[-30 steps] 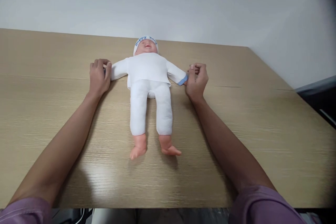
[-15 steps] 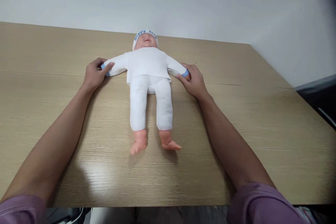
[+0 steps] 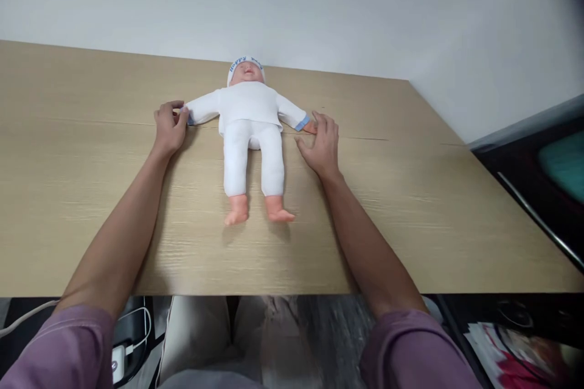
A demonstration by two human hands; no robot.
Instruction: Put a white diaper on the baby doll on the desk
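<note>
A baby doll (image 3: 250, 103) in a white top, white trousers and a white cap with blue lettering lies on its back with its arms spread. Its bare feet point toward me. My left hand (image 3: 171, 127) is closed loosely around the doll's hand at the blue cuff, its thumb by the sleeve end. Beside the other blue cuff, my right hand (image 3: 323, 149) is open, thumb and fingers apart. The doll's small hand shows next to those fingers.
The doll lies on a wooden table (image 3: 205, 255) with a seam across it. A pale wall (image 3: 292, 6) stands behind. At the right is a dark object with a screen (image 3: 563, 161). Below the front edge are a white plug with a cable (image 3: 118, 364) and papers (image 3: 488, 349).
My right hand has opened and let go of the doll's hand. My left hand's hold looks looser. The view has shifted, showing more below the table edge.
</note>
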